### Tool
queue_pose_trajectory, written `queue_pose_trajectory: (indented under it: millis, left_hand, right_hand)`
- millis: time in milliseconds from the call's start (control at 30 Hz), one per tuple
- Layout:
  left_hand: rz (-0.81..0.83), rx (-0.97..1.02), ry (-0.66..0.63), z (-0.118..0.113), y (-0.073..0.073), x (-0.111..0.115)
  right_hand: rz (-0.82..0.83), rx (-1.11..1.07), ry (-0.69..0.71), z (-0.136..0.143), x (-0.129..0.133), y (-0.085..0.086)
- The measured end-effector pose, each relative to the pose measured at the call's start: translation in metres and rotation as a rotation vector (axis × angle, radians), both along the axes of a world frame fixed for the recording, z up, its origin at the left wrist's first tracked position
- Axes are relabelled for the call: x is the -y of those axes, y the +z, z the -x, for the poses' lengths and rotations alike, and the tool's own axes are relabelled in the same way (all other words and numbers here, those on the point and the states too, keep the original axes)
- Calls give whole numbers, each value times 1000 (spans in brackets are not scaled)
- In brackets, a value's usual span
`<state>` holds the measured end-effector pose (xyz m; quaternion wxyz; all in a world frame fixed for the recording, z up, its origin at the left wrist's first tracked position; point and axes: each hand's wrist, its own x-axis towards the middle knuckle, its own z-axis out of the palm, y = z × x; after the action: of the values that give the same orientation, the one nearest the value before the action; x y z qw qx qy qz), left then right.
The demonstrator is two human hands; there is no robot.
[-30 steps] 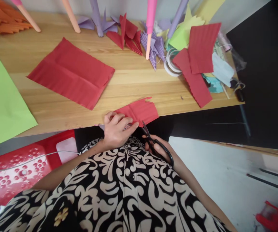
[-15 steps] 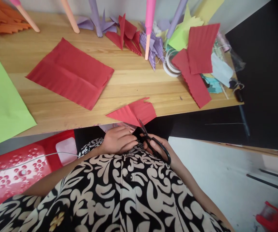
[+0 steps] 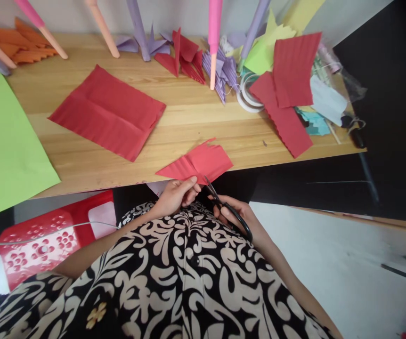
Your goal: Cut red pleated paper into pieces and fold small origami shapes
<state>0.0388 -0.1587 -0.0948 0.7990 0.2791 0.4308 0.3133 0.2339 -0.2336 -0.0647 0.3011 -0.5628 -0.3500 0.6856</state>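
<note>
A folded piece of red paper (image 3: 203,160) with a jagged, cut far edge lies at the table's front edge. My left hand (image 3: 179,194) pinches its near edge between thumb and fingers. My right hand (image 3: 236,214) is closed around the handles of black scissors (image 3: 224,202). The scissors' blades point up and to the left, their tips at the paper's near edge beside my left fingertips. Beyond it on the table lies a larger red sheet (image 3: 109,113) with a crease across it.
Rolled paper sticks (image 3: 214,28) stand along the back among folded paper shapes (image 3: 220,70). White tape rolls (image 3: 249,94) and red paper strips (image 3: 293,70) are at the right. A green sheet (image 3: 8,146) covers the left end. A red plastic stool (image 3: 44,240) stands below.
My left hand has risen from near my lap to the paper's near edge and now pinches it. The scissors remain in my right hand, close to the paper. The view has shifted slightly.
</note>
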Motion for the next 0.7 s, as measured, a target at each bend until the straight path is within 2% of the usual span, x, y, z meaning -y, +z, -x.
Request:
queue_pose_trajectory:
  millis: [133,300,533,700]
  left_hand:
    - [-122,-70,-16,3,0,3]
    - [-236,-164,-38,5,11,2]
    - [-258,-216,-17,6,15,1]
    - [-239,-239,-28,6,15,1]
  right_hand:
    - [0,-54,5,0,-1,1]
    - [-3,-70,38,0,-3,4]
    - [-26,-80,76,0,-5,9]
    - [-22,-67,74,0,-6,4]
